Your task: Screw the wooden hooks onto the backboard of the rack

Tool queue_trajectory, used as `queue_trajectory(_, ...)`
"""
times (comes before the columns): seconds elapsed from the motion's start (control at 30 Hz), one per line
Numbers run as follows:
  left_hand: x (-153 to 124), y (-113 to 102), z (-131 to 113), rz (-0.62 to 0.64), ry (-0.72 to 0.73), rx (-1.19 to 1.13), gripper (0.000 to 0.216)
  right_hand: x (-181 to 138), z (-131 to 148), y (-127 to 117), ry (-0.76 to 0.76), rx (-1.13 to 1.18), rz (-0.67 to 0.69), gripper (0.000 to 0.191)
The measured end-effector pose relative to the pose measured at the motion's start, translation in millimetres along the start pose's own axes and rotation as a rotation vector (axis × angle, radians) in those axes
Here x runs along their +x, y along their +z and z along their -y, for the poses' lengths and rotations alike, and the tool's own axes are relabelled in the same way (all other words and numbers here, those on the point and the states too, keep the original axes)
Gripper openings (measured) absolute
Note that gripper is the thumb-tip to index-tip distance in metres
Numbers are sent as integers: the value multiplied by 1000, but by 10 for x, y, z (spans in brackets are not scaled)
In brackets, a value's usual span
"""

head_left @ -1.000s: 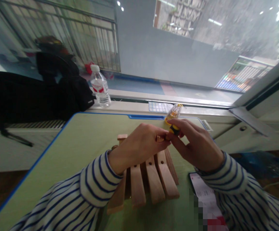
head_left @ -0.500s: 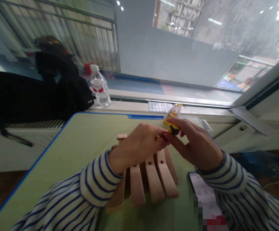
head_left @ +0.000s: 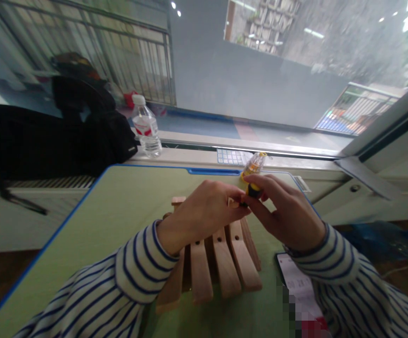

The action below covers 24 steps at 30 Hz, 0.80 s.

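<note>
My right hand (head_left: 281,211) grips a small screwdriver (head_left: 254,173) with a clear amber handle and a yellow-and-black collar. Its tip points left and disappears among my fingers. My left hand (head_left: 204,216) pinches a small wooden piece (head_left: 232,203), which nearly touches the screwdriver's tip. Below my hands lies a pale wooden slatted part (head_left: 221,263), its slats drilled with holes and its upper end hidden by my left hand. Both striped sleeves rest over the green-topped table (head_left: 119,225).
A phone (head_left: 295,281) with a lit, partly blurred screen lies at the lower right of the table. A plastic water bottle (head_left: 146,131) and a black bag (head_left: 49,141) stand on the sill behind it, beside a small grid-patterned card (head_left: 230,156).
</note>
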State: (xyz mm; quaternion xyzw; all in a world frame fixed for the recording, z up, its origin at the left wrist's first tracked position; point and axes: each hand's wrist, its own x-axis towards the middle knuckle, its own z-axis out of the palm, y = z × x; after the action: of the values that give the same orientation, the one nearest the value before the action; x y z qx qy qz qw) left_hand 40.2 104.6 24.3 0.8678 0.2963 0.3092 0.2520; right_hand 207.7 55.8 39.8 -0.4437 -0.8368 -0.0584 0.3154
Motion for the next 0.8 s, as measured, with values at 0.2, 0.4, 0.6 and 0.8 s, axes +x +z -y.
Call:
queue_trajectory(0.2, -12, -14, -2, 33, -15, -40, 15, -15, -9, 27, 21, -6, -43, 28)
queue_trajectory(0.4, -28, 8, 35, 27, 25, -18, 14, -13, 17, 5, 25, 0, -31, 32)
queue_trajectory(0.6, -14, 27, 40, 17, 24, 36, 12, -5, 6, 21, 1, 17, -44, 28)
queue_trajectory(0.8, 2, 3, 8, 4, 2, 10, 13, -16, -10, 31, 6, 12, -59, 28)
